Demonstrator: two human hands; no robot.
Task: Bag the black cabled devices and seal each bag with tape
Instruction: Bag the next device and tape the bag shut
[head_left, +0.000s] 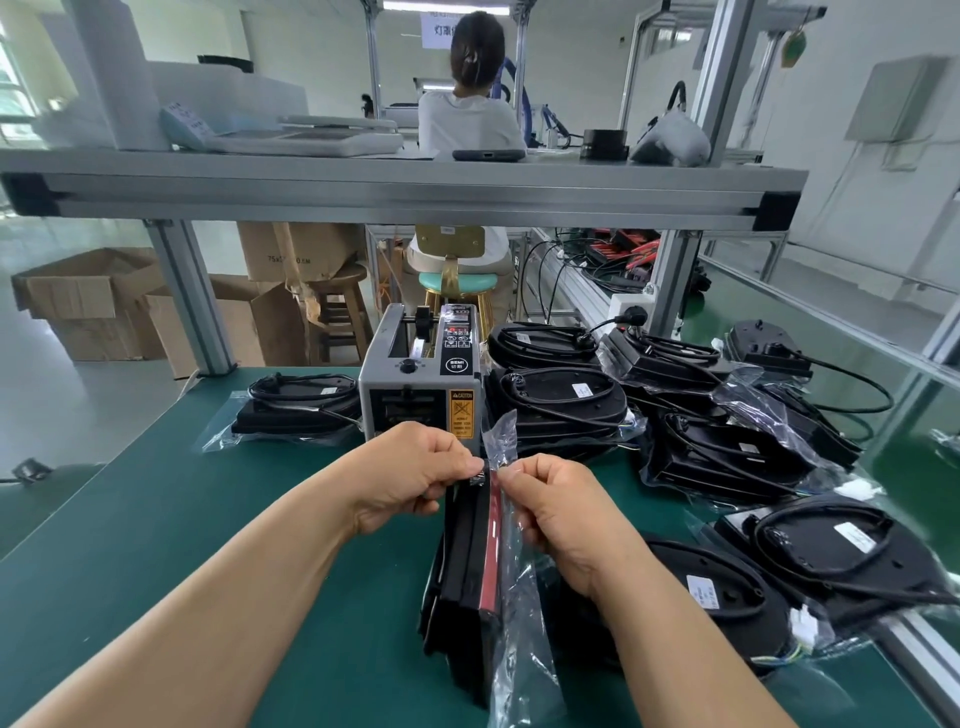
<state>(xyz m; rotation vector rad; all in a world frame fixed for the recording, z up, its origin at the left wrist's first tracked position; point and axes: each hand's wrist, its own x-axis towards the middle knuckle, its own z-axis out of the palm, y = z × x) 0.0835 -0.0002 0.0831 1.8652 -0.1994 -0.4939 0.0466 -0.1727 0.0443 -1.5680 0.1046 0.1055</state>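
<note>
Standing on edge at the front middle of the table (130, 519): black device (467, 561), slid into a clear bag (519, 613). Pinched at the top end from both sides.

Left hand (410, 478): fingers curled, thumb and forefinger closed on the bag at the device's upper corner. Right hand (561, 519): same pinch, thumb and forefinger gripping the film just beside the left fingertips, other fingers curled under. Loose bag mouth sticking up above both hands. Something small and shiny between the fingertips; tape or a fold of bag, cannot tell.

Just behind the hands, mid-table: grey dispenser (421, 384) with a yellow caution label on its front. Left of it, toward the far left corner: bagged device (296, 410), lying flat, cable coiled on top.

Along the right edge, from the far side down to the front right corner: pile (561, 400) of more black devices, overlapping, some in bags, some bare, cables looped on top, white labels facing up.
</note>
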